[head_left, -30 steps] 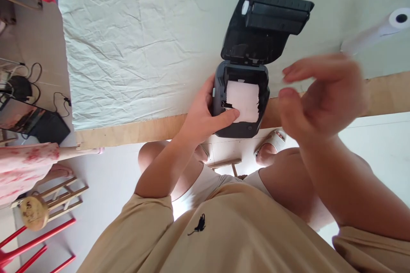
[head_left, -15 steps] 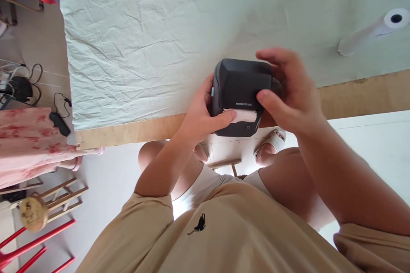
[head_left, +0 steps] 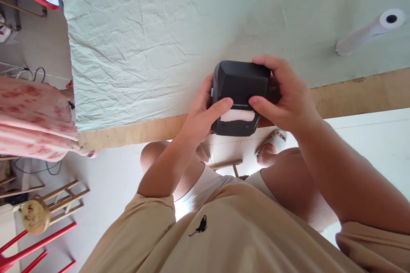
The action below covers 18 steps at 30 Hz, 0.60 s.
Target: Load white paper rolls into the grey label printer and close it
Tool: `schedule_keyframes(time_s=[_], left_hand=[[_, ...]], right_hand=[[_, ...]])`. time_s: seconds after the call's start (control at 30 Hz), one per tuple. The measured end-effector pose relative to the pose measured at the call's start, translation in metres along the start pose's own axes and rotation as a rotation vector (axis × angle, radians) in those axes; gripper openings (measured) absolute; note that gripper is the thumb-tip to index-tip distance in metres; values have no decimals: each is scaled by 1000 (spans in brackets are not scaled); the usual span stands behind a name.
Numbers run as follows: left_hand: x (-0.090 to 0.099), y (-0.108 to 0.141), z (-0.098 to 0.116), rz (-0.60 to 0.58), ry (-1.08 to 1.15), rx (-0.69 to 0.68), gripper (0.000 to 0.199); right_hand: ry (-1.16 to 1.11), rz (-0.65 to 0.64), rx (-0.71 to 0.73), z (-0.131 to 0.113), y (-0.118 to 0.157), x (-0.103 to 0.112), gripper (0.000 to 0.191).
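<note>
I can read "NIIMBOT" on the lid (head_left: 241, 79) of the black printer (head_left: 241, 96), which my left hand (head_left: 205, 108) and right hand (head_left: 285, 96) grasp from either side at the near edge of the table (head_left: 134, 132). Crinkled pale green cloth (head_left: 153, 51) covers the tabletop; a white paper roll (head_left: 368, 36) is on it, far right. A wooden stool (head_left: 36, 216) stands near left. The lid, raised a second ago, is down, with a paper strip (head_left: 237, 115) showing at its front.

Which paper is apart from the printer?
The roll on the green cloth, far right; the other, a short strip, sticks out of the black printer.
</note>
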State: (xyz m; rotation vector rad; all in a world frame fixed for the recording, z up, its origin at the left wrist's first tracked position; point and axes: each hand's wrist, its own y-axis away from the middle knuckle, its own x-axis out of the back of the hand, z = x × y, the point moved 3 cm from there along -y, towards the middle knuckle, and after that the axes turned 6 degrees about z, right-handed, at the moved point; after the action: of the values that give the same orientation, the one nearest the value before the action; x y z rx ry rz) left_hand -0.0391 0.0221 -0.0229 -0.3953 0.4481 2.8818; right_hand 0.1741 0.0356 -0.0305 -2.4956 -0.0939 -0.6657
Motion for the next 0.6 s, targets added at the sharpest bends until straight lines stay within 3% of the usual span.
schedule_keyframes(time_s=[0.2, 0.33, 0.43, 0.6], left_hand=[[-3, -6, 2, 42, 26, -22, 69], [-1, -9, -6, 91, 83, 21, 65], [2, -10, -13, 134, 86, 90, 75], [6, -7, -13, 249, 13, 36, 69]], right_hand=[[3, 50, 52, 4, 1, -3, 69], [26, 65, 61, -1, -1, -1, 57], [-18, 92, 54, -4, -1, 4, 50], [-31, 31, 69, -2, 0, 9, 65]])
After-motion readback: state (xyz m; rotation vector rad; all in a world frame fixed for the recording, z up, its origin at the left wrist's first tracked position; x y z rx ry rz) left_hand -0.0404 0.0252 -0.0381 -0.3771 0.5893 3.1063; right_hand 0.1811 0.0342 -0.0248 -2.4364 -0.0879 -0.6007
